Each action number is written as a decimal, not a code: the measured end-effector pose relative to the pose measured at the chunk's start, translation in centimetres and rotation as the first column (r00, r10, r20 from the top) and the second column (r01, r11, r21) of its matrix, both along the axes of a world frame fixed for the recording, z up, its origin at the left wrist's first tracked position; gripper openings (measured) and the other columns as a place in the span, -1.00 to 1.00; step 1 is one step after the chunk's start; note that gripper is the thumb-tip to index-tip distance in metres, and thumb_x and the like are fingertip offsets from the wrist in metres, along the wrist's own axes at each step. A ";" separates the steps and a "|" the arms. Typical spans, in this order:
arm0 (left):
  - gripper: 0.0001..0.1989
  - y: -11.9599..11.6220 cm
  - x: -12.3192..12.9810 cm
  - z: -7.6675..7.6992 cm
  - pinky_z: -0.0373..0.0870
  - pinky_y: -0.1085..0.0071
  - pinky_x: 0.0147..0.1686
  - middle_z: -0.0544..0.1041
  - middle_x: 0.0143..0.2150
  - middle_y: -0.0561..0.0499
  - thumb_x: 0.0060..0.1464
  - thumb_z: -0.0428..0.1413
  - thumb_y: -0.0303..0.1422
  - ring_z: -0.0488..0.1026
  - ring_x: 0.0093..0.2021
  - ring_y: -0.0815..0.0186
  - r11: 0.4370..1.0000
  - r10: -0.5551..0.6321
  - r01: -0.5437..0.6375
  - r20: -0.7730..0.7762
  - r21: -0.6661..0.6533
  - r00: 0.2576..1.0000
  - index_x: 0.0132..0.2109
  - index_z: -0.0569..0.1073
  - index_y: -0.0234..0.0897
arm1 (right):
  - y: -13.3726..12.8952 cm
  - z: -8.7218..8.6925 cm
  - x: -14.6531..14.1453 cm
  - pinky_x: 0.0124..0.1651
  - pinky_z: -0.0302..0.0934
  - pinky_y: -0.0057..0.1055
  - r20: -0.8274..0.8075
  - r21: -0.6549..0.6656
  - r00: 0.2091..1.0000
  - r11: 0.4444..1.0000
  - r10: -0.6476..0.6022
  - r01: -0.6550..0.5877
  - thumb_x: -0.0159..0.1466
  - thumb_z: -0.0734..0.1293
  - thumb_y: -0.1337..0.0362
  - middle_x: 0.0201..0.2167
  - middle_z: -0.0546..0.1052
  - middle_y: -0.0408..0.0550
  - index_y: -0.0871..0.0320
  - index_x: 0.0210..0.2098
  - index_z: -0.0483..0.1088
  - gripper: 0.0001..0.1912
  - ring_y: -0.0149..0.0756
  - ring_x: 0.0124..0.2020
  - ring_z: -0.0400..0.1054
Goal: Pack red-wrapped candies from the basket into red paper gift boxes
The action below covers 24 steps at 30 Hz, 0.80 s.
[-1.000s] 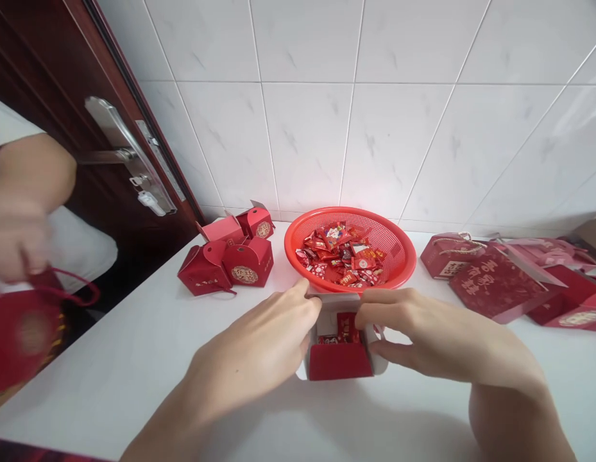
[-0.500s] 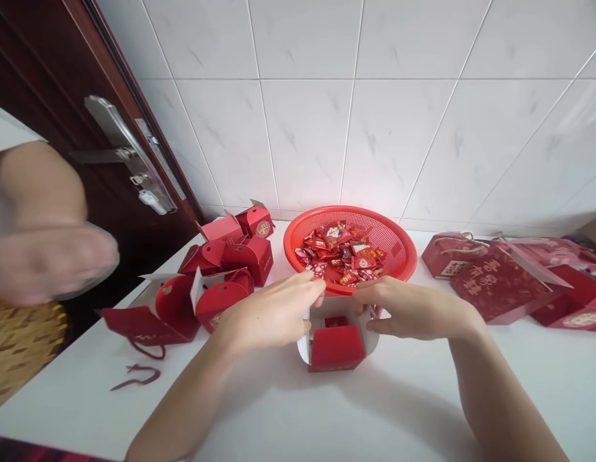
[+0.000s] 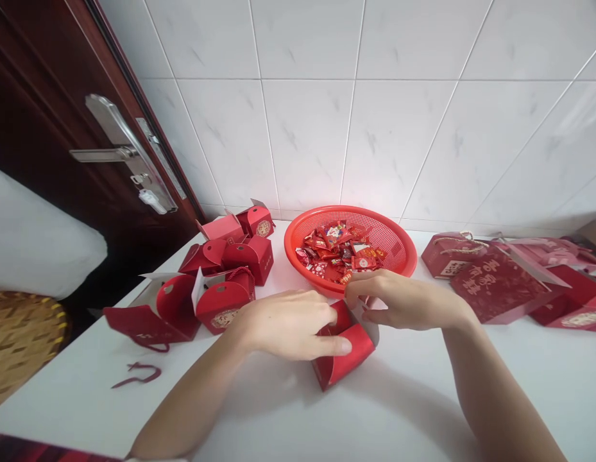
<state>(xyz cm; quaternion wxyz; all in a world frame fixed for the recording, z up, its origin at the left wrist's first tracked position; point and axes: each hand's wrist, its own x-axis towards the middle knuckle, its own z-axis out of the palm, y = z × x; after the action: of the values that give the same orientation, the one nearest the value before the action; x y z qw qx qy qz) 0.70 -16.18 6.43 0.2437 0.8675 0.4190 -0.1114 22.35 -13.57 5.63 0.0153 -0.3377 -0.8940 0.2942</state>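
Note:
A small red cardboard candy box (image 3: 348, 353) sits on the white table in front of me, turned at an angle, with its front flap curved over. My left hand (image 3: 290, 324) grips the box from the left; its thumb lies across the flap and the other fingers curl behind. With bent fingers my right hand (image 3: 394, 298) holds the box's far right side, where a pale inner flap shows. The hands hide much of the box's top. Right behind them stands a red plastic basket (image 3: 403, 260) with wrapped candies (image 3: 339, 247) in it.
Several red boxes (image 3: 223, 301), some with raised flaps, stand at the left. A dark red cord (image 3: 136, 375) lies near them. At the right are red gift boxes (image 3: 504, 282). A woven basket (image 3: 25, 340), a person's white clothing (image 3: 38, 231) and a door (image 3: 42, 83) are at the left.
The box has turned and its side flaps have folded in. My left hand has moved right and down onto it. The other person's arm has left the view.

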 end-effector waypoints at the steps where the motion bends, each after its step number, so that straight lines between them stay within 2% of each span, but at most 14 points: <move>1: -0.59 0.1 0.1 0.0 0.12 0.33 -0.52 0.48 -0.36 -0.03 0.20 0.01 -0.02 0.42 -0.41 0.24 1.000 -0.017 0.017 -0.009 -0.017 1.000 -0.45 0.26 -0.22 | 0.0 0.0 0.0 -0.35 0.15 -0.47 -0.011 0.004 1.000 1.000 0.004 -0.004 0.21 0.25 0.60 -0.24 0.48 -0.11 0.16 -0.35 0.37 -0.78 -0.37 -0.31 0.35; 3: -0.64 0.2 0.5 -0.3 0.10 0.33 -0.54 0.48 -0.35 -0.01 0.16 0.05 -0.05 0.40 -0.42 0.25 0.998 -0.042 0.040 -0.054 -0.039 0.998 -0.43 0.25 -0.21 | 0.0 0.0 -0.1 -0.35 0.14 -0.47 -0.021 0.017 1.000 1.000 0.008 -0.007 0.21 0.25 0.59 -0.27 0.48 -0.12 0.16 -0.37 0.35 -0.79 -0.38 -0.33 0.33; 8: -0.83 0.2 1.6 -1.5 0.16 0.33 -0.48 0.49 -0.26 -0.03 0.12 0.09 -0.24 0.45 -0.33 0.20 0.997 0.027 -0.023 -0.055 0.072 0.998 -0.36 0.32 -0.21 | -0.2 0.0 -0.3 -0.34 0.14 -0.46 -0.033 0.049 0.999 0.999 -0.002 0.004 0.19 0.29 0.60 -0.29 0.48 -0.13 0.15 -0.37 0.34 -0.78 -0.37 -0.31 0.36; 10: -0.86 0.1 1.9 -1.7 0.20 0.33 -0.43 0.49 -0.20 -0.05 0.14 0.12 -0.26 0.47 -0.28 0.18 0.993 0.042 -0.037 -0.051 0.110 0.998 -0.30 0.37 -0.22 | -0.3 0.0 -0.3 -0.35 0.14 -0.47 -0.036 0.042 0.999 0.999 -0.029 0.031 0.18 0.30 0.60 -0.28 0.49 -0.13 0.15 -0.37 0.33 -0.78 -0.37 -0.31 0.39; 17: -0.64 0.1 1.0 -1.0 0.27 0.34 -0.38 0.47 -0.05 -0.05 0.12 0.19 0.00 0.50 -0.17 0.09 0.983 0.165 -0.163 -0.020 0.088 0.986 -0.15 0.45 -0.20 | -0.4 -0.3 -0.3 -0.40 0.14 -0.47 -0.005 0.046 0.994 0.993 -0.106 0.106 0.22 0.32 0.53 -0.27 0.50 -0.11 0.14 -0.38 0.29 -0.81 -0.34 -0.31 0.42; 21: -0.67 0.5 1.3 -1.2 0.31 0.30 -0.29 0.55 -0.15 -0.08 0.18 0.18 -0.04 0.53 -0.14 0.03 0.982 0.169 -0.159 -0.104 0.100 0.980 -0.18 0.49 -0.24 | -0.5 -0.3 -0.6 -0.39 0.14 -0.46 0.004 0.018 0.996 0.996 -0.088 0.088 0.24 0.37 0.47 -0.36 0.54 -0.13 0.14 -0.37 0.30 -0.83 -0.30 -0.31 0.44; 24: -0.64 0.7 1.7 -1.7 0.34 0.28 -0.24 0.59 -0.22 -0.10 0.15 0.22 -0.06 0.55 -0.15 0.00 0.985 0.164 -0.155 -0.118 0.081 0.979 -0.10 0.51 -0.27 | -0.7 -0.1 -0.8 -0.36 0.15 -0.44 0.020 0.026 0.997 0.997 -0.078 0.077 0.25 0.40 0.43 -0.34 0.56 -0.12 0.14 -0.31 0.34 -0.86 -0.26 -0.25 0.45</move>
<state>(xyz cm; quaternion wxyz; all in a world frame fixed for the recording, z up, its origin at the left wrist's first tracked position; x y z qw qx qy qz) 2.44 -15.53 4.72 0.1941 0.8306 0.5054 -0.1303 21.54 -14.30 5.52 0.0215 -0.3751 -0.8839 0.2785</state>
